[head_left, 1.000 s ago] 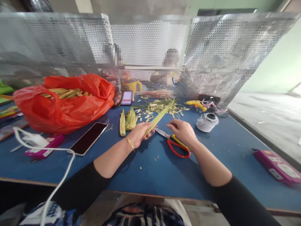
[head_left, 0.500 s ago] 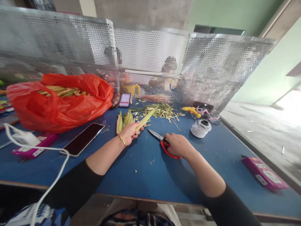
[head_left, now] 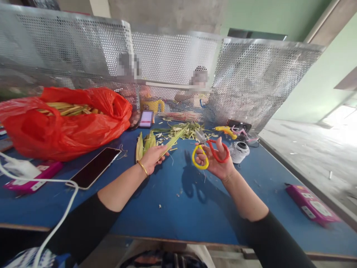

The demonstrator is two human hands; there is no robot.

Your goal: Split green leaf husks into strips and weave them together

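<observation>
Left hand (head_left: 153,158), eleven o'clock on the tabletop (head_left: 167,223): grip narrow, closed on the leaf (head_left: 176,139) by its near end, tip angled toward one, probably to leave its length exposed. Right hand (head_left: 223,167), one o'clock: grip holding scissors (head_left: 203,139), loops raised off the surface, seemingly for finger room. Scraps (head_left: 192,131) toward twelve; bag (head_left: 83,134) at ten, apart from both hands, perhaps sparing elbow space.

Here we see plain black sleeves (head_left: 86,219) ending snugly below the elbows, a thin gold bangle (head_left: 142,168) circling the left wrist, the right wrist bare, and down at the lap, dark cloth (head_left: 167,260) crossed by pale and reddish stripes.
</observation>
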